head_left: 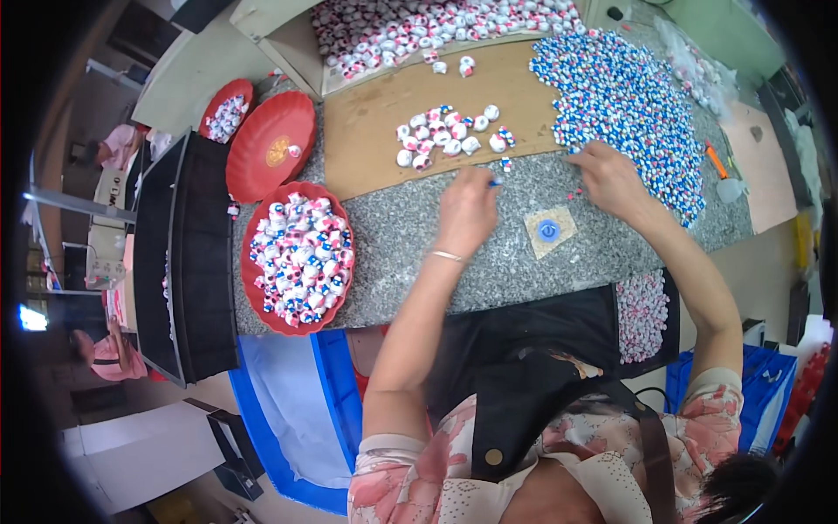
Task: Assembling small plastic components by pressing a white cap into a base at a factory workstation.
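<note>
Left grip (pixel 467 214) is bent closed, and a small blue piece (pixel 495 182) is held at its fingertips. By the right grip (pixel 611 179), the fingers are drawn together at the edge of a heap of blue-and-white pieces (pixel 624 113); whether anything is pinched there cannot be told. Nearest to the body, many pale pink pieces (pixel 642 319) are seen in front of the desk (pixel 393 236). On its grey speckled top, between the forearms, a blue round part (pixel 548 230) is set on a yellowish pad (pixel 535 244). At the left, a red bowl (pixel 301 330) is filled with white, pink and blue pieces. Farther, round white-and-pink pieces (pixel 449 131) are gathered loosely on a brown sheet (pixel 367 113). Behind the sheet, a large pile of similar pieces (pixel 436 26) is seen.
</note>
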